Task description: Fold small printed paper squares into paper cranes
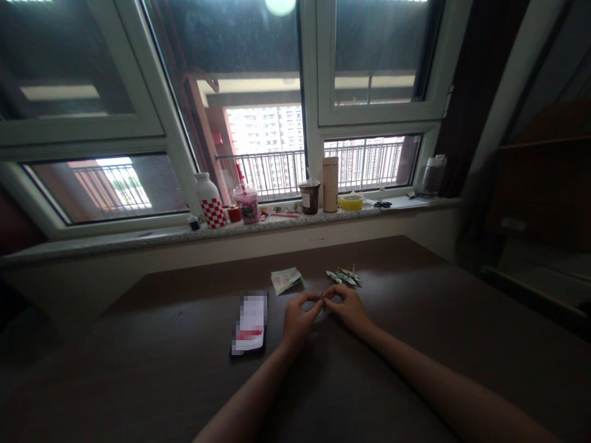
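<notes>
Above the dark brown table [184, 320], my left hand [300, 314] and my right hand [345, 303] meet at their fingertips. Both pinch a tiny piece of folded paper [322, 300], mostly covered by the fingers. Just beyond my left hand lies a small stack of printed paper sheets [286, 280]. A little pile of folded paper pieces [344, 276] sits just beyond my right hand. To the left of my left hand a phone [250, 323] lies flat with its screen lit.
Along the windowsill [277, 229] stand a checkered bottle [212, 203], a pink drink cup [247, 204], a dark cup [309, 197], a tan flask [330, 184], yellow tape [351, 202], scissors [383, 204] and a clear bottle [434, 176]. Cardboard boxes [540, 191] are at the right.
</notes>
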A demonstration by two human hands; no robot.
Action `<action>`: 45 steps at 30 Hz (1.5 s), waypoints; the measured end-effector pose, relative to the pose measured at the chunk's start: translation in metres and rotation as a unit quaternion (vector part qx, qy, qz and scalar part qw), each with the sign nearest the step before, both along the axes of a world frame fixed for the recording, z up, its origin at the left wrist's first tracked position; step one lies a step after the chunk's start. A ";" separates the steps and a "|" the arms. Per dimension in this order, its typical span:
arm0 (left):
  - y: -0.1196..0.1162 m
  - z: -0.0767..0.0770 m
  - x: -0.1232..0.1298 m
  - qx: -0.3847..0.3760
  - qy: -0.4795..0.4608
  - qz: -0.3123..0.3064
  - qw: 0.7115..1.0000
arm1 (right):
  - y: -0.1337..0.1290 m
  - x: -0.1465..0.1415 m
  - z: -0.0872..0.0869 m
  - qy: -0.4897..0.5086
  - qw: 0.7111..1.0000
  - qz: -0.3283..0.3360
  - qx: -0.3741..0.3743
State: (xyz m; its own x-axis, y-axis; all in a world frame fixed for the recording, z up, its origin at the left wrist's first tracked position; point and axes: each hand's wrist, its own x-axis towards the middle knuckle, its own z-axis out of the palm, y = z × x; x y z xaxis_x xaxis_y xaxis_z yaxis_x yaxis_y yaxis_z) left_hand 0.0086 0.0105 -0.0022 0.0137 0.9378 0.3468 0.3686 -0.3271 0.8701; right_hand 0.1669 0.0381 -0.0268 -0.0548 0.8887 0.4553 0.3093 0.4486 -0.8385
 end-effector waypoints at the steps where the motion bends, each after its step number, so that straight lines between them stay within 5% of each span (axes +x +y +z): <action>1: 0.000 0.000 0.000 0.000 0.000 0.002 1.000 | -0.001 0.000 0.000 -0.003 1.000 -0.001 0.006; 15: 0.000 -0.001 0.004 -0.012 -0.037 0.048 0.998 | -0.002 -0.005 0.001 0.001 1.000 0.021 0.009; 22: 0.000 0.000 0.001 0.020 -0.028 0.004 0.999 | 0.004 0.001 -0.001 0.047 0.998 0.018 -0.029; 45: 0.005 0.000 -0.006 0.081 0.075 0.001 0.994 | 0.002 0.003 0.003 0.016 0.998 0.043 -0.041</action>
